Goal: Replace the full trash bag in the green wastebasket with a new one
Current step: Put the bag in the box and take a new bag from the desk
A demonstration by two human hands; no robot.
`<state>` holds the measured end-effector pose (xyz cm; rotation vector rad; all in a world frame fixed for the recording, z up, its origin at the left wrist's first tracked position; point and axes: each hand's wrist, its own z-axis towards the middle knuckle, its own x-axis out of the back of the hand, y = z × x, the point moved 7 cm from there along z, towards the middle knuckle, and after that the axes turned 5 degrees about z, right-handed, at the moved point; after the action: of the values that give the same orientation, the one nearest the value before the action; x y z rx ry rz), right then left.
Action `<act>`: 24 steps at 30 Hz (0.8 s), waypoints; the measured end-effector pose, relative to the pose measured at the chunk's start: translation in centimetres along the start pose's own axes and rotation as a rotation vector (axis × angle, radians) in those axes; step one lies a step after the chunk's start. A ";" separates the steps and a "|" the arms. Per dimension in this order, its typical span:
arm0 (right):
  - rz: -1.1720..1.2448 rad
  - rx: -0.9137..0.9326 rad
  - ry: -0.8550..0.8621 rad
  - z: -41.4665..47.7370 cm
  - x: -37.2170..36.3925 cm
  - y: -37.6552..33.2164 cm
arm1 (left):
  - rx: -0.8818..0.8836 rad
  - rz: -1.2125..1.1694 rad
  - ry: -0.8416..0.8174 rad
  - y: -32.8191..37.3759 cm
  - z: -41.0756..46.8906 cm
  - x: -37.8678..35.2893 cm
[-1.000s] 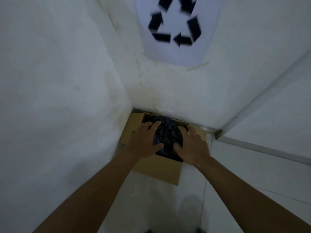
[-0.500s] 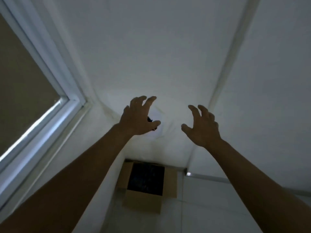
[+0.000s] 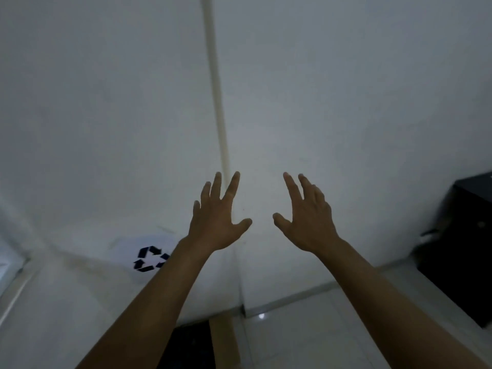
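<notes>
Holding nothing: left hand (image 3: 217, 219) and right hand (image 3: 310, 217) raised mid-frame, fingers spread and released. Cardboard box (image 3: 223, 339) with black bag (image 3: 191, 347) bottom centre, recycling sign (image 3: 150, 258) lower left.

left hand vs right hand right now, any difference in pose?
The left hand fans its fingers wide apart; the right hand keeps its fingers closer together. The left hand's forearm crosses the recycling sign; the right hand's forearm does not. Shared: both raised, backs to camera, open, holding nothing.
</notes>
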<state>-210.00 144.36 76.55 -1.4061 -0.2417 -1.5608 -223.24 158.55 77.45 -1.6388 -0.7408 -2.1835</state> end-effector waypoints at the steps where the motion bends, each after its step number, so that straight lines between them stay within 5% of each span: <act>1: -0.012 -0.030 0.015 -0.9 0.6 1.9 | -0.030 0.004 -0.018 1.9 0.3 -0.9; 8: -0.091 -0.280 0.074 -6.5 7.1 16.5 | -0.250 0.008 -0.155 17.0 2.7 -7.1; 24: -0.232 -0.794 0.287 -25.7 32.5 51.4 | -0.840 -0.150 -0.320 67.2 1.3 -19.6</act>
<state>-183.29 84.11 73.29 -1.7475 0.4566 -2.1552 -180.59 103.19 73.53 -2.4221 0.0410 -2.5525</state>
